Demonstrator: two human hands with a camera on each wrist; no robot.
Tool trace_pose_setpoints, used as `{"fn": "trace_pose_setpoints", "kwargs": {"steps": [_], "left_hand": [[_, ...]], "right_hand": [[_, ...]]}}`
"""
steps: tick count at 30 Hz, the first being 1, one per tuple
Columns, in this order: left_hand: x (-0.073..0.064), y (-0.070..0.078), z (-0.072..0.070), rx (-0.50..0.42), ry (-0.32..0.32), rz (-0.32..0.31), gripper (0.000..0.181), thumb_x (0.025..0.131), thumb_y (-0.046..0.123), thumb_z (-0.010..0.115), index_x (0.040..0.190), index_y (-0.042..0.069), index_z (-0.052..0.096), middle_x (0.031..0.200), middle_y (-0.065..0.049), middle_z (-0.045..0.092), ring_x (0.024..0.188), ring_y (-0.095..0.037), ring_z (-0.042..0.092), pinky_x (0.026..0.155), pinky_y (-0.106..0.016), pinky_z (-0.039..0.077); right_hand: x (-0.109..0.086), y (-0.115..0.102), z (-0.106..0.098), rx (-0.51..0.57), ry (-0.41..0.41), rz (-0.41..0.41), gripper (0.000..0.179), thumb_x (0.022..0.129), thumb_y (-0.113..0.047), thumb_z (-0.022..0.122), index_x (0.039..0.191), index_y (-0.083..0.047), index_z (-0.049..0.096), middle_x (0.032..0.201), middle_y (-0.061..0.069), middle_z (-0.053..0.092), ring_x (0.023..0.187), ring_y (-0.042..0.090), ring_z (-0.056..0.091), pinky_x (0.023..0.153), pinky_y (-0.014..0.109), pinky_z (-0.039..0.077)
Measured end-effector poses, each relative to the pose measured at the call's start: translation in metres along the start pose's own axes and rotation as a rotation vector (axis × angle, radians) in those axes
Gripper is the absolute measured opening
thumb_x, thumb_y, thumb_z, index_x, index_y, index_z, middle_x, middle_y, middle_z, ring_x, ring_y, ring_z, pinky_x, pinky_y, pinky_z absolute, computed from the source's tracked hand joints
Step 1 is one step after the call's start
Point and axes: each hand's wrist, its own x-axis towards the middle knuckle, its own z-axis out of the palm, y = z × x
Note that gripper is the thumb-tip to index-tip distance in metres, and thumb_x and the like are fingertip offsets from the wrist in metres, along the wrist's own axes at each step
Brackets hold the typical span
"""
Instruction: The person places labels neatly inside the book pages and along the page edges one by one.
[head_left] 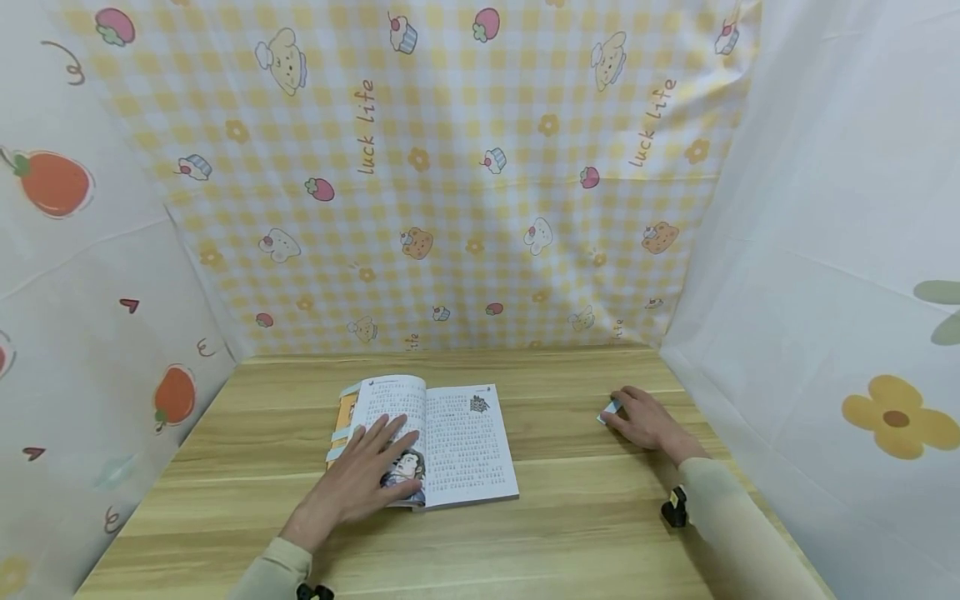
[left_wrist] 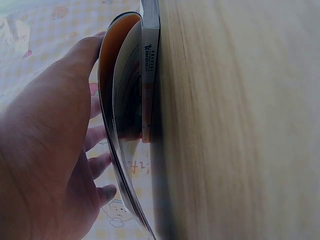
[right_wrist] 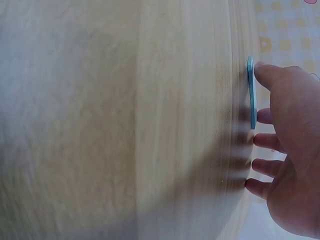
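Observation:
An open book (head_left: pixel 468 450) with printed text lies on the table, a drawn figure on its left page. My left hand (head_left: pixel 367 475) rests spread over that left page. In the left wrist view, the book's left-side pages (left_wrist: pixel 111 110) bow up beneath the palm, beside the spine (left_wrist: pixel 148 75). To the right, my right hand (head_left: pixel 645 419) is at a small, flat, light-blue piece (head_left: pixel 610 410), thumb and index fingertips on it. Edge-on in the right wrist view, this thin piece (right_wrist: pixel 252 95) lies along the tabletop, and the other fingertips touch the wood.
Pale blue tabs (head_left: pixel 341 433) stick out from the book's left edge, over an orange cover part (head_left: pixel 347 410). The wood-grain table (head_left: pixel 570 533) is bounded by a yellow checked cloth (head_left: pixel 450 275) behind and white cloth walls at both sides.

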Motion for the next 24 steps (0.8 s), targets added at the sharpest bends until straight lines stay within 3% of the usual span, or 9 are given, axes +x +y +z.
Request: {"fn": "trace_pose_setpoints", "kwargs": {"steps": [4, 13, 24], "left_hand": [[0.0, 0.0, 0.001, -0.004, 0.002, 0.001, 0.081, 0.109, 0.068, 0.063, 0.171, 0.018, 0.051, 0.186, -0.015, 0.036, 0.174, -0.048, 0.029, 0.139, -0.076, 0.025], [0.0, 0.0, 0.0, -0.005, 0.002, 0.002, 0.081, 0.109, 0.067, 0.064, 0.171, 0.018, 0.051, 0.185, -0.015, 0.036, 0.173, -0.048, 0.029, 0.139, -0.076, 0.026], [0.0, 0.0, -0.002, -0.003, -0.004, 0.002, 0.081, 0.109, 0.067, 0.064, 0.171, 0.018, 0.051, 0.185, -0.015, 0.036, 0.174, -0.048, 0.029, 0.139, -0.076, 0.026]], "right_hand": [[0.001, 0.004, 0.0, 0.016, 0.008, -0.013, 0.066, 0.114, -0.043, 0.065, 0.15, 0.011, 0.06, 0.154, 0.039, 0.059, 0.141, 0.062, 0.058, 0.118, 0.077, 0.05], [0.008, 0.025, 0.011, 0.028, 0.027, -0.031, 0.09, 0.111, -0.074, 0.051, 0.149, 0.006, 0.062, 0.153, 0.039, 0.058, 0.139, 0.064, 0.058, 0.111, 0.077, 0.053], [0.0, -0.001, -0.002, -0.019, -0.006, 0.045, 0.067, 0.114, -0.045, 0.066, 0.152, 0.009, 0.06, 0.16, 0.04, 0.054, 0.146, 0.063, 0.055, 0.12, 0.076, 0.05]]}}
